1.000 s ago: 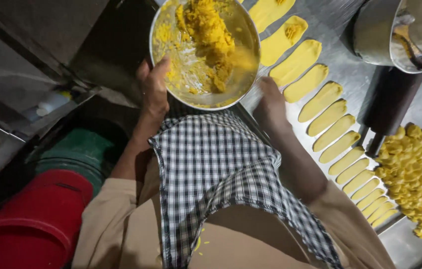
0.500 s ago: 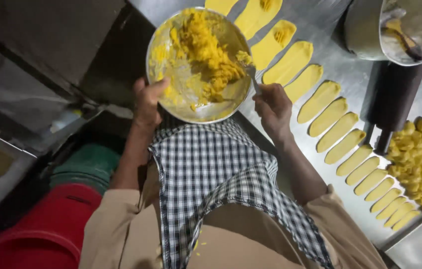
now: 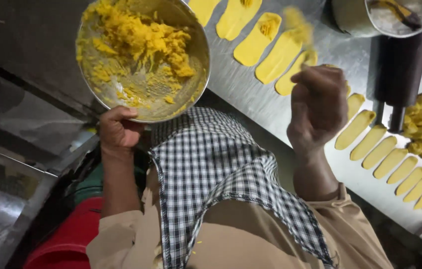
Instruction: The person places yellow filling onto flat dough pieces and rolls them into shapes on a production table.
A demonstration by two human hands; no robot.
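Bowl of crumbly yellow filling, gripped by its near rim in the left hand, off the worktop edge; a tilt could spill it. Right hand, closed on a blurred pinch of filling, over dough ovals: crumbs may drop astray

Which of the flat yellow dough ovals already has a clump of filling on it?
The dough oval third from the row's far end carries a filling clump; those near the right hand lie bare.
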